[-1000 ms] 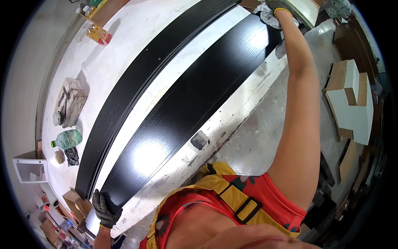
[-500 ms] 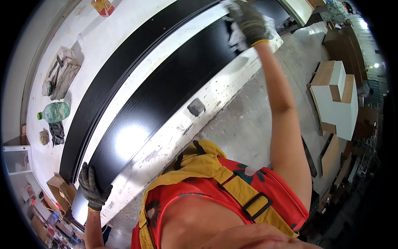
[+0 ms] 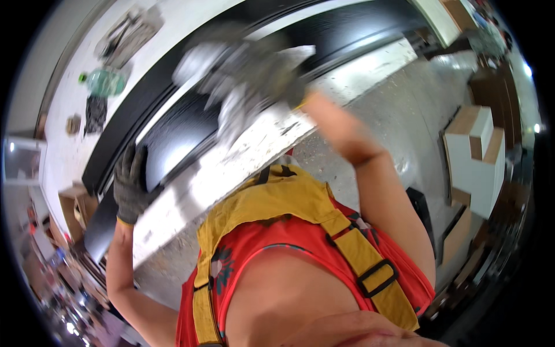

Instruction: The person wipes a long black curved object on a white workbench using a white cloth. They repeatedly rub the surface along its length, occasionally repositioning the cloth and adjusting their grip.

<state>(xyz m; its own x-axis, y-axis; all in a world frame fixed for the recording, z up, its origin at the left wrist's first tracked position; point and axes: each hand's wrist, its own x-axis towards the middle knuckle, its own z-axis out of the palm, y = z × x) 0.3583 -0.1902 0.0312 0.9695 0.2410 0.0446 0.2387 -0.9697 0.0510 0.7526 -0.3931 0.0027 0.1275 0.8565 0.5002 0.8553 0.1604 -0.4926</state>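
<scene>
A glossy black wood-grain panel (image 3: 352, 32) lies along the near side of a white, paint-marked bench (image 3: 378, 66). Over its middle is my right hand (image 3: 263, 72), in a dark glove and smeared by motion, with a crumpled white rag (image 3: 231, 113) bunched in its grip. Loose ends of the rag hang toward the bench's near edge. At the panel's left end, my gloved left hand (image 3: 134, 186) rests with fingers stretched and thumb apart. Behind lies another long black piece (image 3: 127, 124), partly covered by the right hand and rag.
At the bench's far left stand a green-tinted plastic bottle (image 3: 107, 82), a crumpled black wrapper (image 3: 96, 114) and a block with tools on it (image 3: 128, 37). A cardboard box (image 3: 76, 205) is beyond the left end. White-and-brown cartons (image 3: 477, 153) stand on the floor at right.
My right hand has swept with the rag from the panel's far right end back toward its middle and left. My left hand stays at the left end. The view has shifted.
</scene>
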